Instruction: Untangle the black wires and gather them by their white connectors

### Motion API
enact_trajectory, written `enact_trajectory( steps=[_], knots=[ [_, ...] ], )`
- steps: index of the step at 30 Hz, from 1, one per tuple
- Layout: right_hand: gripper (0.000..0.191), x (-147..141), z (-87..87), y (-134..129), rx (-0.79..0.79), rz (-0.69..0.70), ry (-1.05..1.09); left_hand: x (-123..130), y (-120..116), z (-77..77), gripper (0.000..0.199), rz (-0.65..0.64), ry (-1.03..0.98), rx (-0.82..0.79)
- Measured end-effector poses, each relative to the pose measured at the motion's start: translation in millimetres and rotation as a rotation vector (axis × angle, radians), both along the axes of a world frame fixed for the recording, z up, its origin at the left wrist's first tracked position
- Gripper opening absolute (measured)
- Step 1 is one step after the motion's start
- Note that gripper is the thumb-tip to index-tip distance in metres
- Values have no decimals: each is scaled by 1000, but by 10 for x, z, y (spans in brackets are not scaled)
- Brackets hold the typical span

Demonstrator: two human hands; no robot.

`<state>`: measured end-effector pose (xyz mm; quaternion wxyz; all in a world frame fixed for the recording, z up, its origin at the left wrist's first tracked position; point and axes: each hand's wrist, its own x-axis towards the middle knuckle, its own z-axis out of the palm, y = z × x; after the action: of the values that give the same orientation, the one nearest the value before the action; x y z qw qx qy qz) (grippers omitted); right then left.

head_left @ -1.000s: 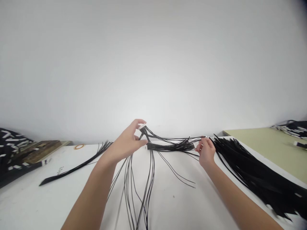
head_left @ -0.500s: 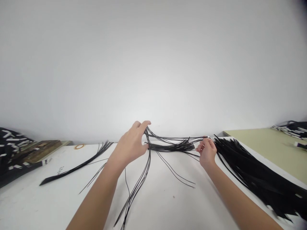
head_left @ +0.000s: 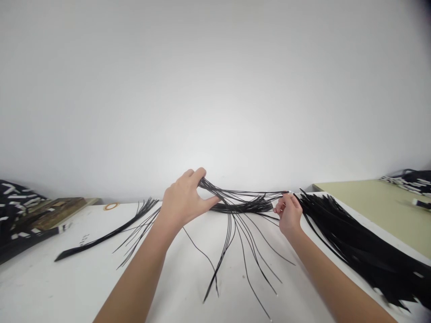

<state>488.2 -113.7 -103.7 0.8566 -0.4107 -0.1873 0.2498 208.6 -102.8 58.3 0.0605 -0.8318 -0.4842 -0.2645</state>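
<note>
Your left hand has its fingers curled over the left end of the black wires, the thumb spread away from them with its tip against the strands; your right hand pinches the wires' other end between thumb and fingertips. The wires sag between your two grips, and loose strands fan out below. Just beneath lies a darker wire bundle, near your right fingers. The strands are thin, smooth and flexible, some tipped white; the tabletop is white, matt and marked. Right of you lies a dense black cable pile; to the left, a slim, tapering bundle and a flat orange ring. Your left fingers hide the wire end there; the cable pile is cut off at the frame's right edge.
</note>
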Motion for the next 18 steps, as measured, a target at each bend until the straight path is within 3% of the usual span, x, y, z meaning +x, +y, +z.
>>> enact_trajectory(
  steps=[11,18],
  knots=[
    [34,24,4,35,-3,-12,18,12,72,-24,55,31,-73,-41],
    [33,33,-9,12,11,1,13,-23,89,-31,45,8,-33,-9]
  ],
)
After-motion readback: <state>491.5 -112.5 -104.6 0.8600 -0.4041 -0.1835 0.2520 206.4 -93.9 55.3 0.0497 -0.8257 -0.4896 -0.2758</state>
